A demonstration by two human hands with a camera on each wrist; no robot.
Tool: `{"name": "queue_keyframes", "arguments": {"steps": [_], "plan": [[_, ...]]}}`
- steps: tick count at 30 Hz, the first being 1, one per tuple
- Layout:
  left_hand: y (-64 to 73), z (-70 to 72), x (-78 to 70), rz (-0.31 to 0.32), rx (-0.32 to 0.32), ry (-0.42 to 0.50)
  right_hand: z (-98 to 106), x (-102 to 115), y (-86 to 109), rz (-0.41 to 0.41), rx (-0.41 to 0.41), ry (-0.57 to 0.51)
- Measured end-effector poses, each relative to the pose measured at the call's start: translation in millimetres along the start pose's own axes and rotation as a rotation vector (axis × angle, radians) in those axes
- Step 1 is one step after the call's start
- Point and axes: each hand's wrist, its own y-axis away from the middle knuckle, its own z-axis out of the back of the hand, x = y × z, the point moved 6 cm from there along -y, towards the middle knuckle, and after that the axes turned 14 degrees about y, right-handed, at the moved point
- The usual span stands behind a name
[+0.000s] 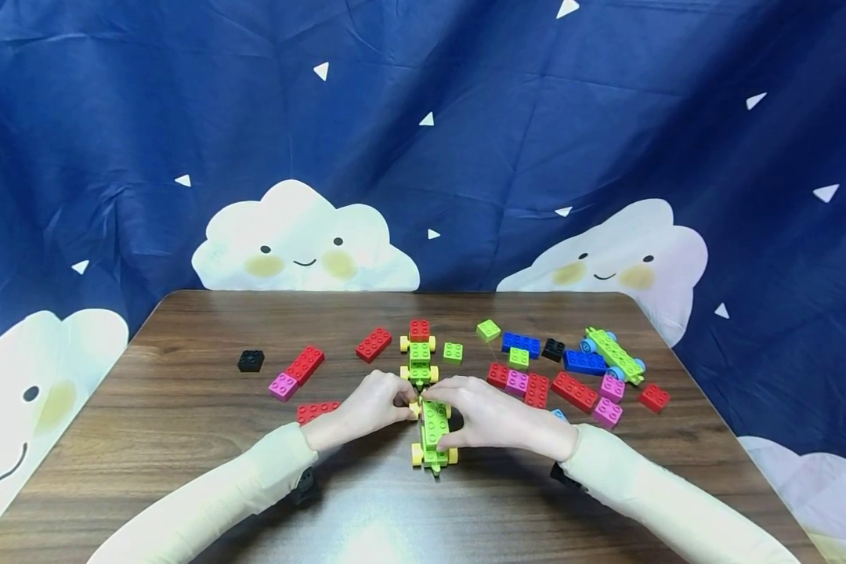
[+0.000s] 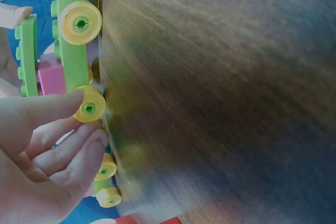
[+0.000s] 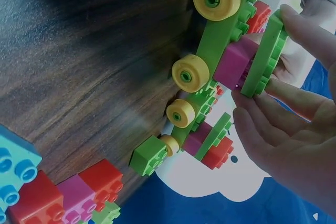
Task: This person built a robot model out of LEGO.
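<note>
My right hand (image 1: 497,415) grips a long green toy brick (image 3: 266,53) by its two ends, thumb at one end and fingers at the other. The brick lies against a pink brick (image 3: 233,64) on a green wheeled base (image 2: 73,59); whether the studs are fully pressed in I cannot tell. With thumb and fingers, my left hand (image 1: 370,403) pinches a yellow wheel (image 2: 95,109) of that base. Just beyond stands a second green car (image 1: 420,356) with yellow wheels and a red brick (image 1: 419,330) on top, end to end with the near one.
Red, pink, blue, black and green bricks lie on the right, near a green base with blue wheels (image 1: 615,356). On the left are a black brick (image 1: 251,360), a red brick (image 1: 305,364) and a pink brick (image 1: 283,386). A small green brick (image 1: 453,352) sits beside the far car.
</note>
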Motion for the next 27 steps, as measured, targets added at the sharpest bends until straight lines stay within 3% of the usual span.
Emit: {"name": "queue_keyframes", "arguments": {"steps": [27], "plan": [[0.5,0.3,-1.2,0.017,-0.001,0.016,-0.2,-2.9,-6.1,-0.031,0.045,-0.07]]}}
